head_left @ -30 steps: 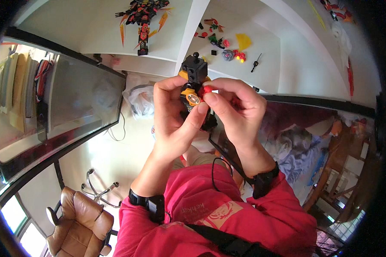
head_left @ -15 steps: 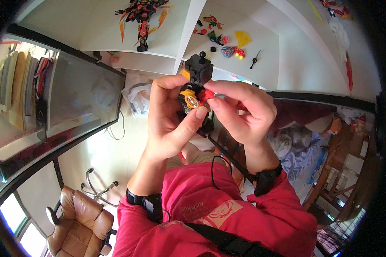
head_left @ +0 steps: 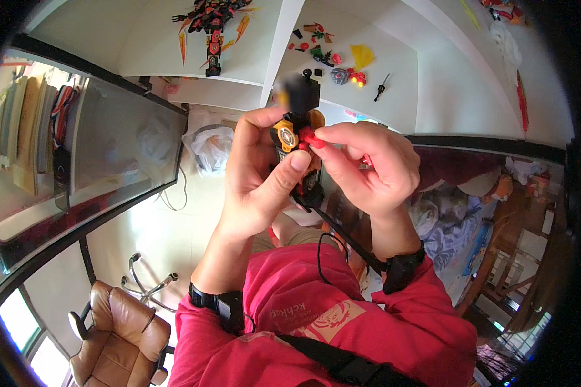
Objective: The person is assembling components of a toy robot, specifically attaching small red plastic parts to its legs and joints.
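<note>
Here the toy figure (head_left: 297,138) (black, orange) sits pinched between left hand (head_left: 258,177) and right hand (head_left: 365,168).

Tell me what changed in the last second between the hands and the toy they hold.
Little changed. The left hand keeps gripping the black and orange toy figure, thumb on its front. The right hand stays pinched on a small red piece at the figure's side, shifting only slightly. The loose parts on the white table lie as before.

It was a room at home: white desk (head_left: 381,71) with toy parts, leather chair (head_left: 119,335), bed (head_left: 458,219).
</note>
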`<act>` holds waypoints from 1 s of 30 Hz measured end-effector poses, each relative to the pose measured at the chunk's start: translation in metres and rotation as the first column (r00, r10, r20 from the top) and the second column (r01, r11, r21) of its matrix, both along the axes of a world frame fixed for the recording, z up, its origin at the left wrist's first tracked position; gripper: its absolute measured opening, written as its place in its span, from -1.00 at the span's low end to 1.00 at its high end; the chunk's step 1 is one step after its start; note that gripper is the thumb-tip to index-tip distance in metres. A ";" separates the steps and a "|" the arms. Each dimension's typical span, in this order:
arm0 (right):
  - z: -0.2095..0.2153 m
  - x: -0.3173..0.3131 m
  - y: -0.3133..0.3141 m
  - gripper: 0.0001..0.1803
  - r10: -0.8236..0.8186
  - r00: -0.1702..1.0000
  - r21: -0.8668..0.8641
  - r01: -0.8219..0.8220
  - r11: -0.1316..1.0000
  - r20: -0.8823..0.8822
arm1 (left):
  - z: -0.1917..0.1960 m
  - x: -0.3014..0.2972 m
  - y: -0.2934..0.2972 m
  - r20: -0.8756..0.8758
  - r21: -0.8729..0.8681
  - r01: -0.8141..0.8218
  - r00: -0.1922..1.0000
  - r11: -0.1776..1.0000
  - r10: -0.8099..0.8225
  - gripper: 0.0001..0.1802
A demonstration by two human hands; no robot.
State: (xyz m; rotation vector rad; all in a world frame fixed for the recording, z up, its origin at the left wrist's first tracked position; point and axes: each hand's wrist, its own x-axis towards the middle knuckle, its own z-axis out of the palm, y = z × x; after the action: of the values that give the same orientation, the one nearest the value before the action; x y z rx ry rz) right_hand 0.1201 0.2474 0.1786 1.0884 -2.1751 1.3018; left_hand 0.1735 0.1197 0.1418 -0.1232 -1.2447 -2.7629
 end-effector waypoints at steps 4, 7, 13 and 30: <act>-0.002 0.001 -0.002 -0.80 0.001 1.000 -0.018 -0.002 1.000 -0.022 | 0.000 0.001 -0.001 -0.009 0.027 0.010 1.000 1.000 -0.010 -0.56; 0.000 0.002 -0.001 -0.79 0.012 1.000 -0.018 -0.012 1.000 0.009 | -0.001 0.002 -0.001 -0.021 0.017 0.006 1.000 1.000 -0.006 -0.56; -0.006 0.006 -0.002 -0.73 0.038 0.998 -0.039 -0.036 0.999 0.052 | -0.003 0.002 -0.001 -0.023 -0.012 -0.020 1.000 1.000 0.019 -0.56; -0.016 -0.006 0.010 -0.42 0.728 0.179 -0.749 0.206 0.630 0.662 | -0.019 -0.010 -0.002 0.100 -0.010 -0.098 0.990 0.995 0.098 -0.60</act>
State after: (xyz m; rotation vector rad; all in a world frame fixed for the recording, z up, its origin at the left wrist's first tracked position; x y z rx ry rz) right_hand 0.1141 0.2572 0.1628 0.2104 -1.4705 3.4167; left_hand 0.1630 0.1175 0.1229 0.0754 -1.2452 -2.7120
